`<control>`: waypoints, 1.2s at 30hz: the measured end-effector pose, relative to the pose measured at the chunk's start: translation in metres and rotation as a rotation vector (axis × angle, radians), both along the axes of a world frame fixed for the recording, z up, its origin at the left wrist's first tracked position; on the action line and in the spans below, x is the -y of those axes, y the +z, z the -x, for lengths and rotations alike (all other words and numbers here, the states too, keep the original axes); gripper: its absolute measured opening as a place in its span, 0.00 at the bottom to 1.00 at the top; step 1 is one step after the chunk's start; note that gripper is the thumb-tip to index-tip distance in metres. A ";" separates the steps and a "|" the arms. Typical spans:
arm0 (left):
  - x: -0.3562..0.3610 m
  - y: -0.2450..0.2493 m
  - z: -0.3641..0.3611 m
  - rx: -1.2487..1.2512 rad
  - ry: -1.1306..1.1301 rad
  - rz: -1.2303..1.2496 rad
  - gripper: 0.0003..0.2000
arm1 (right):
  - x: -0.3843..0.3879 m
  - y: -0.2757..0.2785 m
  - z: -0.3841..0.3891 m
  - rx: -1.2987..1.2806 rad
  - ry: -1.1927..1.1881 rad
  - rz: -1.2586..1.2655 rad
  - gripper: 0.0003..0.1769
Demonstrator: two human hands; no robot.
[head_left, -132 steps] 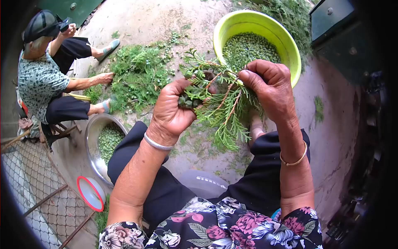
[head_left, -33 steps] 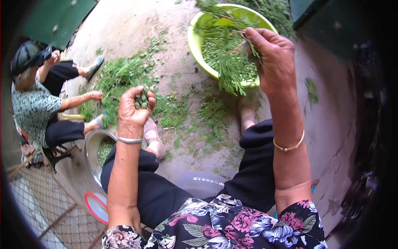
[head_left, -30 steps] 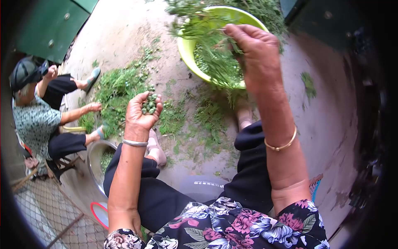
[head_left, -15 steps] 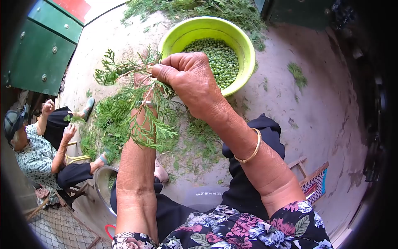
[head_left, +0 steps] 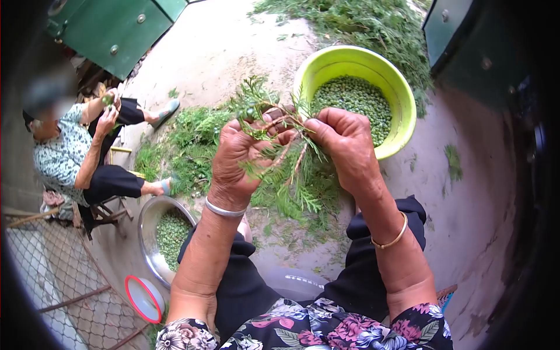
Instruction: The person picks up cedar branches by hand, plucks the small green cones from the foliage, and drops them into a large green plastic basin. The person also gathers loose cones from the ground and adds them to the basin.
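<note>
A green conifer sprig (head_left: 298,166) with brown stems hangs between my two hands, in front of my knees. My left hand (head_left: 236,163) is closed on it from the left, fingers curled behind the stems. From the other side, my right hand (head_left: 349,149) pinches a stem between thumb and forefinger. A small round green cone appears near my left fingertips. Just beyond my right hand stands a lime-green basin (head_left: 403,111), partly filled with small green cones (head_left: 353,102). More cut sprigs (head_left: 195,143) lie on the ground beneath and behind my hands.
A metal bowl (head_left: 146,242) of green cones stands left of my leg, near a red-rimmed white container (head_left: 144,298). At left, a seated person (head_left: 70,151) handles a bit of greenery. Cut branches (head_left: 361,29) are heaped behind the basin. Wire mesh (head_left: 52,280) lies lower left.
The view has shifted, so the basin and seated person appear farther right and lower. My left hand, earlier mostly hidden behind the sprig, now shows. Both hands keep hold of the sprig.
</note>
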State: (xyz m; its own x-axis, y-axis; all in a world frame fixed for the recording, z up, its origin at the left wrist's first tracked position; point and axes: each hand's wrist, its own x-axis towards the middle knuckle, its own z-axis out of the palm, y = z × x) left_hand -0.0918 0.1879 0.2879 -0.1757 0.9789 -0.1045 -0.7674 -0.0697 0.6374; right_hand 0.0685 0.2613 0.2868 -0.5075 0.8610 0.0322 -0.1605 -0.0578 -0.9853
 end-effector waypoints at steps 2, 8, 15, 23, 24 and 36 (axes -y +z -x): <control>0.007 -0.012 0.005 0.066 0.014 -0.007 0.16 | 0.007 0.001 0.003 0.008 0.039 0.002 0.11; 0.017 0.003 0.010 -0.028 0.075 -0.069 0.29 | 0.009 -0.001 0.007 -0.029 0.148 0.151 0.09; 0.027 0.014 0.030 -0.134 -0.084 -0.089 0.28 | 0.002 0.002 0.004 0.107 0.100 -0.035 0.09; 0.027 -0.006 0.027 0.476 -0.276 -0.059 0.25 | -0.005 0.006 -0.003 0.313 -0.005 -0.424 0.07; 0.027 -0.010 0.022 0.490 -0.195 0.022 0.27 | -0.004 0.005 -0.003 0.314 -0.005 -0.422 0.07; 0.021 -0.032 0.009 0.396 -0.064 0.362 0.27 | 0.000 0.004 -0.002 0.358 0.072 -0.587 0.05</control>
